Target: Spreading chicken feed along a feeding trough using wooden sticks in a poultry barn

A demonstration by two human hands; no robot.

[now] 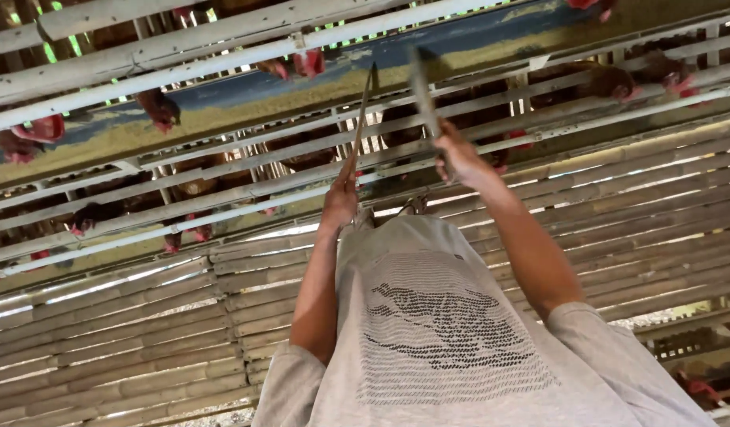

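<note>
Flat scraper (423,87) sits in our right hand (460,162), fingers closed around it; left hand (340,202) fingers pinch a thin stick (363,111). We reckon either could jab hens (159,109) at the feed trough (223,107).

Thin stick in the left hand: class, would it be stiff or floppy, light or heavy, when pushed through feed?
Probably stiff: the thin stick runs straight from the left hand to the feed trough, without sag. Likely light: it is slender and held at one end only. Pushed hard, it might flex slightly.
</note>
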